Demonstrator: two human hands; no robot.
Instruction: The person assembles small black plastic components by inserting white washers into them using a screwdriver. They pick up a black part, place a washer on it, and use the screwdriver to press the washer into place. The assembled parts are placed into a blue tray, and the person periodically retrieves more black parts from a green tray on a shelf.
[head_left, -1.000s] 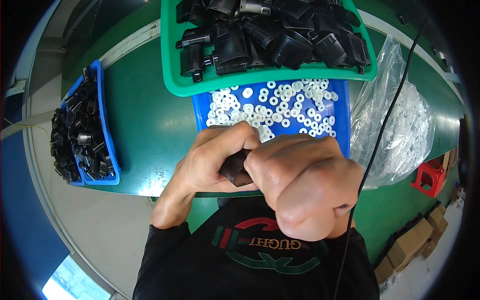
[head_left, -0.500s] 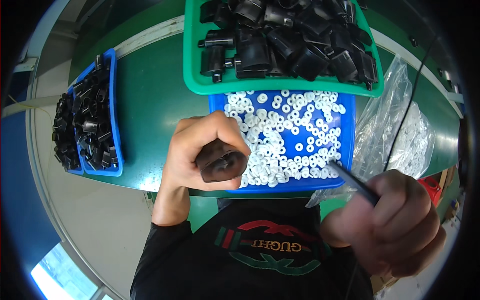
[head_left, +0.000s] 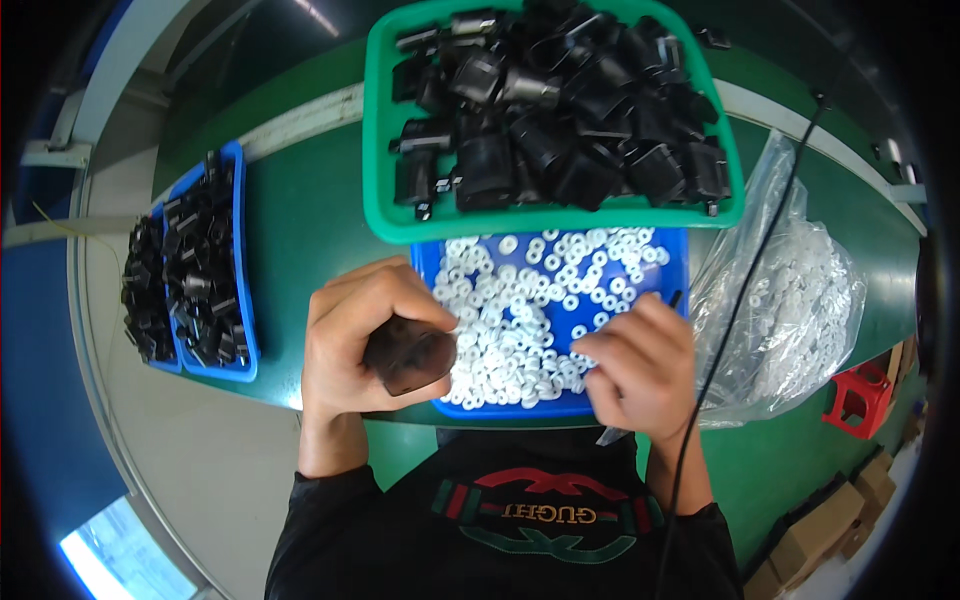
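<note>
A long green worktable (head_left: 300,220) runs across a pale grey floor (head_left: 200,480). Brown cardboard boxes (head_left: 830,530) sit lower right, beside what may be a red stool (head_left: 858,398).

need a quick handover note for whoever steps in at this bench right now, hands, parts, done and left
Left hand: shut on a black plastic part, held at the near edge of the blue tray.
Right hand: fingers down among the white washers in that tray; what they grip cannot be told.
Green tray behind is heaped with black parts. Blue bins of black parts at left, bag of washers at right.
Left: plenty of both.
</note>
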